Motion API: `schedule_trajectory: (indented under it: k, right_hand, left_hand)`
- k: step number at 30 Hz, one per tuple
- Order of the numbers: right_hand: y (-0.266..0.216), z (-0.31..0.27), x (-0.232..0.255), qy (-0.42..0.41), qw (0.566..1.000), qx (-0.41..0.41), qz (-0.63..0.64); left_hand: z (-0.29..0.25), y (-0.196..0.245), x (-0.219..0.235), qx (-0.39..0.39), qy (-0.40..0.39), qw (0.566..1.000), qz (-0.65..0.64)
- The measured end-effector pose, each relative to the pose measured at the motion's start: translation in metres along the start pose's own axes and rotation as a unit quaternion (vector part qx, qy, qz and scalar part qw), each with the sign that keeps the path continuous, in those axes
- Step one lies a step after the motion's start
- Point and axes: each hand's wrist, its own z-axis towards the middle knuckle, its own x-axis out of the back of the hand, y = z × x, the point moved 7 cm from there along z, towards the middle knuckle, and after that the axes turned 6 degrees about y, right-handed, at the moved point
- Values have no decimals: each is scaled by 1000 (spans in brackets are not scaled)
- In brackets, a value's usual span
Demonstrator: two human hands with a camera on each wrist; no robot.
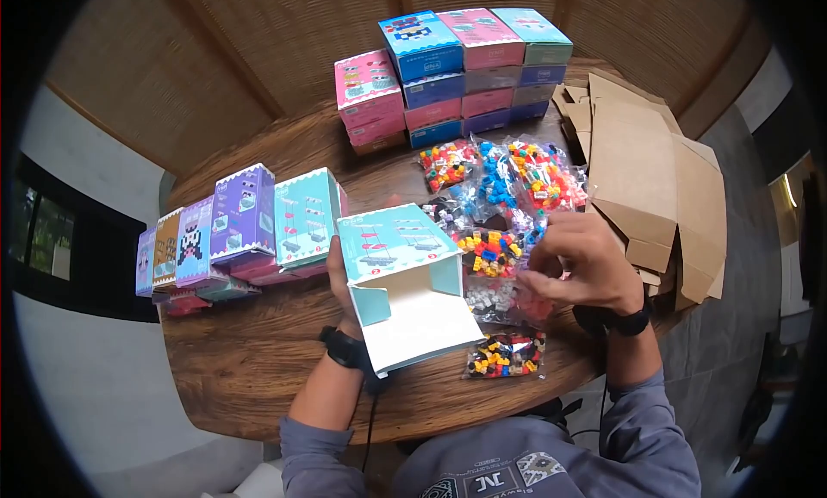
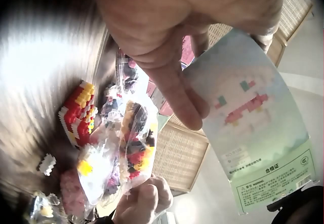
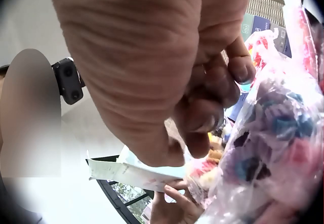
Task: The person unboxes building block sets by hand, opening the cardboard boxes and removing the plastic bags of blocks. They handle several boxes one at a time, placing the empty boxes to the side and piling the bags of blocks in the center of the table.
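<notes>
My left hand [image 1: 341, 284] grips the side of a light green box [image 1: 401, 239], whose flap is open toward me; its inside looks bare. In the left wrist view the thumb of this hand [image 2: 167, 36] lies along the printed box [image 2: 253, 107]. My right hand [image 1: 586, 261] hovers at the right of several clear bags of coloured bricks [image 1: 489, 252], fingers bent and thumb near them. Seen from the right wrist, the curled fingers of that hand [image 3: 152, 67] are beside a bag [image 3: 273, 133]; whether they pinch any plastic is unclear.
Stacked boxes [image 1: 431, 59] stand at the back, and another group of boxes [image 1: 244, 214] is on the left. Flattened cardboard [image 1: 633, 171] lies at the right. One bag of bricks [image 1: 506, 356] rests near the front edge of the wooden table [image 1: 258, 360].
</notes>
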Motion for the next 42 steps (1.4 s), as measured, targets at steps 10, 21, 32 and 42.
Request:
schedule_trajectory:
  k: [10, 21, 32, 42]
  right_hand:
    - [-8, 0, -25, -19, 878, -343, 333]
    - [-29, 16, -63, -147, 820, -392, 391]
    - [-17, 27, -78, -47, 829, -398, 391]
    - [-4, 89, -41, 86, 914, -276, 286]
  left_hand:
    - [1, 0, 4, -52, 57, 956, 284]
    - [-8, -15, -14, -21, 12, 959, 283]
    - [2, 21, -2, -170, 54, 877, 445]
    - [-13, 4, -9, -194, 31, 878, 436]
